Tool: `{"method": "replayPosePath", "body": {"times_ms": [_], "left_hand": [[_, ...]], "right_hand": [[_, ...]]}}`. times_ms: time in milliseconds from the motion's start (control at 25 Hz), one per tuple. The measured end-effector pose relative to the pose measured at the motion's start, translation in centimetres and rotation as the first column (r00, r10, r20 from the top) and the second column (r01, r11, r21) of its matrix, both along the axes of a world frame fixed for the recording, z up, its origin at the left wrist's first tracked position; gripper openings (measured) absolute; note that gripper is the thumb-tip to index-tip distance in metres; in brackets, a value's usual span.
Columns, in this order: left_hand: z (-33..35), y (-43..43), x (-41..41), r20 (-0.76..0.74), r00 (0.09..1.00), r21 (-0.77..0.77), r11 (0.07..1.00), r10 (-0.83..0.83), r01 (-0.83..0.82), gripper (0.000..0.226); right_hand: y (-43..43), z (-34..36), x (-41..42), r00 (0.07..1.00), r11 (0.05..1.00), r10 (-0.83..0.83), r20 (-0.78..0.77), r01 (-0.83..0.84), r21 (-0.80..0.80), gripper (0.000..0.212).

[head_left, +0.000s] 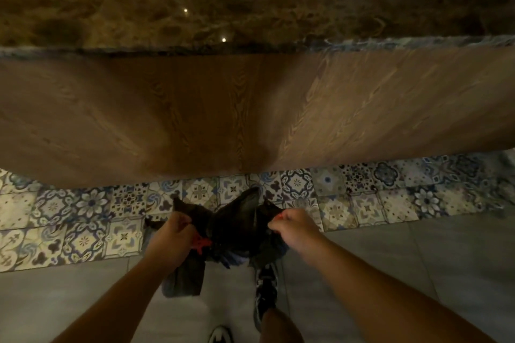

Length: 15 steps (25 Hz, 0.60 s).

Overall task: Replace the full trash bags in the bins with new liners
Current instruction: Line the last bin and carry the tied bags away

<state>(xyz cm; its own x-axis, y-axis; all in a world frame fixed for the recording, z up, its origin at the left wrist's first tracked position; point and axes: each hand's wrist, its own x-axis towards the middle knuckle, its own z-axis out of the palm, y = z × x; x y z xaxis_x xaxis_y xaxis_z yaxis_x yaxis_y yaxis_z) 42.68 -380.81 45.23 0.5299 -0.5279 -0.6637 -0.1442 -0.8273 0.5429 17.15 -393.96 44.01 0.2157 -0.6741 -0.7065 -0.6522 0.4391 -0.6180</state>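
We find the black trash bag (237, 220) held between the two hands, clear of the floor and over the line where the strip of patterned tiles (83, 203) meets the plain grey floor (418, 245), in front of the lower edge of the desk's wooden front (195, 108). The left hand (172, 234) grips the bag's left side and the right hand (292, 227) its right side, with the gathered plastic bunched up between them.

Both forearms reach forward and slightly inward from the bottom corners of the view. Both hands are turned knuckles up, fingers curled tightly round the plastic. A red drawstring (201, 243) sticks out beside the left hand, and a small trace of red shows at the right hand's fingers.

The bag is thin, dark and crumpled. One glossy flap rises in the middle and smaller corners stick up on either side. A dark fold hangs below the left hand; we cannot tell whether it is part of the same bag. Something bluish shows under the bag's middle, too blurred to name.

Below the bag stands a patterned sneaker (266, 287). Beyond the wooden front lies the brown marble top of the desk (250, 8), dotted with light reflections.
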Motion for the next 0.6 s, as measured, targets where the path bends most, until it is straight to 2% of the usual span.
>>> {"method": "replayPosePath", "body": {"times_ms": [120,360,520,600], "left_hand": [[-2.6,-3.9,1.1,0.044,0.999,0.014,1.0,0.003,-0.004,0.005],[-10.4,-10.4,3.4,0.029,0.999,-0.025,0.999,0.04,-0.039,0.006],[-16.1,-12.4,4.3,0.014,0.994,-0.033,0.994,0.107,-0.106,0.005],[-17.7,-13.0,4.4,0.04,0.996,-0.014,0.997,0.078,-0.078,0.004]], "right_hand": [[-4.1,-3.7,1.4,0.999,0.999,0.031,-0.016,-0.03,0.033,0.025],[-10.8,-12.9,3.6,0.996,0.999,0.032,-0.08,-0.03,0.029,0.023],[-13.3,-18.7,3.9,0.99,1.0,-0.012,-0.139,0.014,0.016,0.027],[-13.7,-20.4,3.8,0.988,0.999,-0.035,-0.152,0.037,0.013,0.031]]}}
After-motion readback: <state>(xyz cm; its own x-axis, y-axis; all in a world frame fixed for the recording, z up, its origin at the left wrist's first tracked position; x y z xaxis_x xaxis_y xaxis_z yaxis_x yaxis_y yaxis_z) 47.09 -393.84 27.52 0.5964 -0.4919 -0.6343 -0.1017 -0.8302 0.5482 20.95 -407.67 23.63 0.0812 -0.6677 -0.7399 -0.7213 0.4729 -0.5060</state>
